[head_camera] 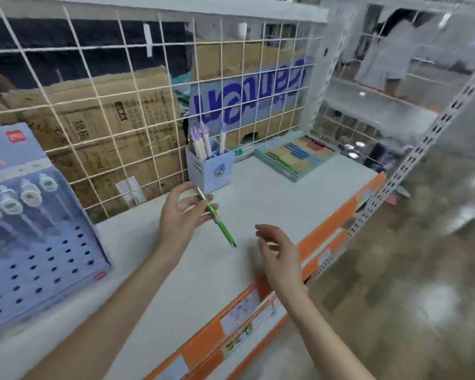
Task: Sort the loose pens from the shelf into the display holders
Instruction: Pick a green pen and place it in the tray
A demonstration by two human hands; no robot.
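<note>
My left hand (179,215) holds a green pen (222,225) over the middle of the white shelf (272,198), its fingers curled round the upper part while the metal tip points down to the right. My right hand (279,256) hovers just right of the pen's tip, fingers relaxed and holding nothing. Behind the pen stands a small blue pen holder (213,168) with several white pens topped in purple. At the left leans a blue perforated display holder (39,242) carrying several novelty pens in its upper rows.
A flat tray of coloured pens (296,157) lies at the shelf's back right. A white wire grid (121,105) backs the shelf, with cardboard boxes behind it. The shelf's front edge is an orange price strip (340,215). Floor lies to the right.
</note>
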